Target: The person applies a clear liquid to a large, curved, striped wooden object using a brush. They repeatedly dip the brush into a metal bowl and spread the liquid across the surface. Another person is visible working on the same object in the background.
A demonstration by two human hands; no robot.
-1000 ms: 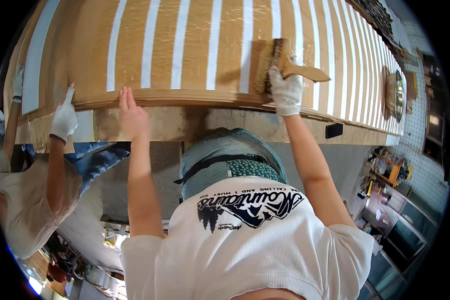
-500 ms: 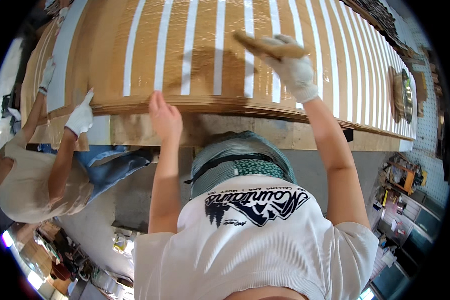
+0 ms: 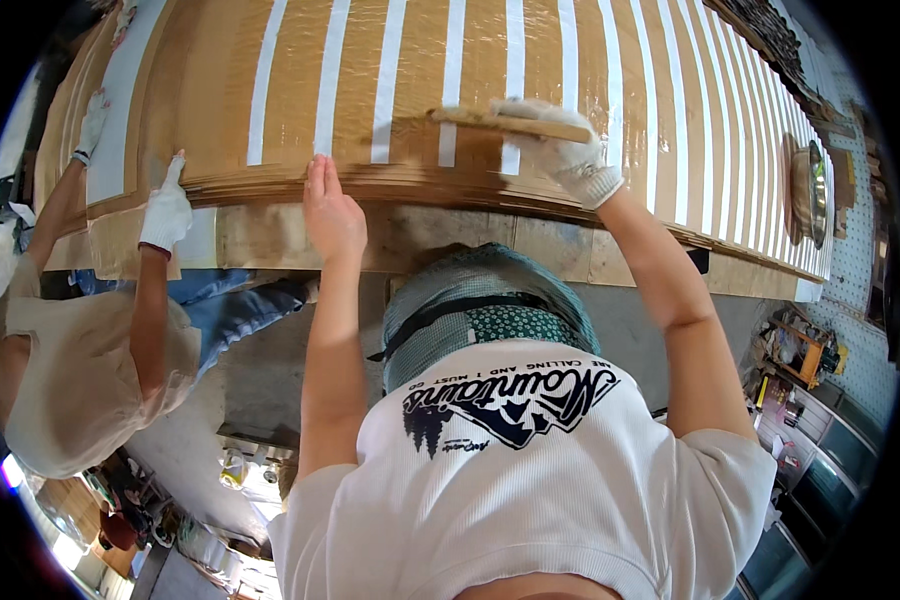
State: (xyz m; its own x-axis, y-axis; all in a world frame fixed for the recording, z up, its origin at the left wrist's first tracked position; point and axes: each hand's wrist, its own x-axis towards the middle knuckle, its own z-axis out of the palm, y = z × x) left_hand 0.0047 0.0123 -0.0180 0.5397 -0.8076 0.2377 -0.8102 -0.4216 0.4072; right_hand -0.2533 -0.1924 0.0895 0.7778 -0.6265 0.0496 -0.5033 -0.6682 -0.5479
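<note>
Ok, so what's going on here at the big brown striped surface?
The person's gloved right hand holds a flat wooden-handled brush against a large brown sheet with white stripes. Their bare left hand rests open on the sheet's layered front edge. At the left, a co-worker's white-gloved hand touches the same edge.

Upper body: white ribbed short-sleeved T-shirt (image 3: 530, 480) with a dark navy graphic of script lettering and mountain shapes across the back. Head: teal patterned head covering (image 3: 485, 315) crossed by a dark strap. Right hand (image 3: 560, 150): white knitted work glove with ribbed cuff. Left hand (image 3: 332, 212): bare, no glove.
</note>
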